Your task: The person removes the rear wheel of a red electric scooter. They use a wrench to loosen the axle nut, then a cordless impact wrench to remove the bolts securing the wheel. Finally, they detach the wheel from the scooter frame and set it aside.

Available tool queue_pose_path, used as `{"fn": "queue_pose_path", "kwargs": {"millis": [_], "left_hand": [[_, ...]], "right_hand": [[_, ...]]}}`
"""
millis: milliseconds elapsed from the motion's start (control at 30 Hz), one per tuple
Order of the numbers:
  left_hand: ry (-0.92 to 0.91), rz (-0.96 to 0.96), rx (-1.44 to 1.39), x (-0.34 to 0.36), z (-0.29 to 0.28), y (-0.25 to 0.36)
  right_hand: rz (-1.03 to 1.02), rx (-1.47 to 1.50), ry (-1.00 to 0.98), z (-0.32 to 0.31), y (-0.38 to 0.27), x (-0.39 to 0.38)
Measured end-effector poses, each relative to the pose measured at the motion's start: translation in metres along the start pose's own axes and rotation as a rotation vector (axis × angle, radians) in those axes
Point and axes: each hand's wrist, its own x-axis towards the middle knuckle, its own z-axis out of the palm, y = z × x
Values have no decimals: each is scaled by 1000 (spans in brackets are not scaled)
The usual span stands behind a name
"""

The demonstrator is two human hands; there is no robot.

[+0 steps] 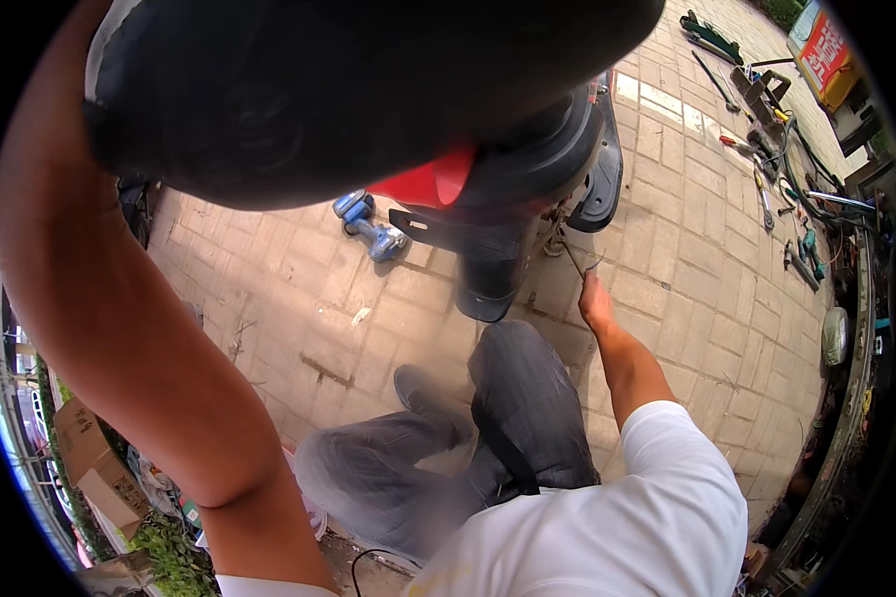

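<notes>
Nearest, left forearm raised along the frame's left, its hand hidden behind the black scooter seat (348, 90); grip not discernible. Blue power drill (370, 227) on paving, left of right hand (595, 300), pinching a thin tool (575, 261) under the scooter.

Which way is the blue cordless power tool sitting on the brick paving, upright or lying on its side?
Lying on its side. The blue cordless power tool rests flat along the brick paving, beside the black and red scooter; no hand touches it.

The scooter body (528, 189) is black with a red panel (430, 185). A blue drill (370, 228) lies on reddish-brown brick paving (687, 259). The shirt (617, 527) is white, the trousers (508, 418) grey.
</notes>
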Motion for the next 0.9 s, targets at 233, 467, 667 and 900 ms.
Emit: {"fn": "queue_pose_path", "kwargs": {"millis": [233, 467, 667, 900], "left_hand": [[25, -16, 171, 0, -7, 10], [176, -145, 459, -13, 6, 34], [240, -329, 680, -15, 18, 53], [220, -375, 602, -13, 20, 58]], "right_hand": [[57, 138, -210, -46, -43, -35], [406, 600, -681, -166, -117, 33], [604, 698, -764, -176, -130, 53], [872, 1247, -679, -168, -129, 47]]}}
